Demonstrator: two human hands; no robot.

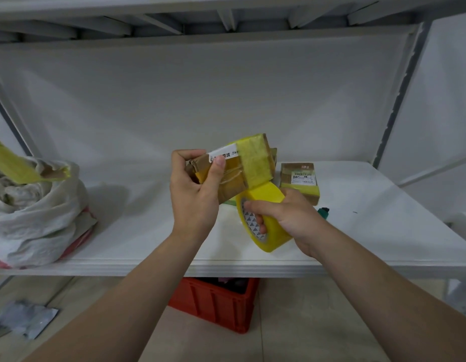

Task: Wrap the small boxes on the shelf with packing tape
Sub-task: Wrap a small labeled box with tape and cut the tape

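Over shelf [148, 259] front edge; left hand [194, 202] fingers grip box [242, 165]; right hand [294, 218] fingers grip tape roll [271, 239] under box corner

Left hand [194, 194] gripping, right hand [292, 218] gripping, forearms extended

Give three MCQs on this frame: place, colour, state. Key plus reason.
1. Where is the red crate? A) in a hand B) on the floor below the shelf C) atop a box
2. Colour of the tape roll? A) yellow B) blue C) black
3. The left hand is: A) open and idle B) gripping a small box C) gripping scissors
Key: 1B, it shows under the shelf edge; 2A, the roll the right hand holds is yellow; 3B, thumb and fingers curl round the box.
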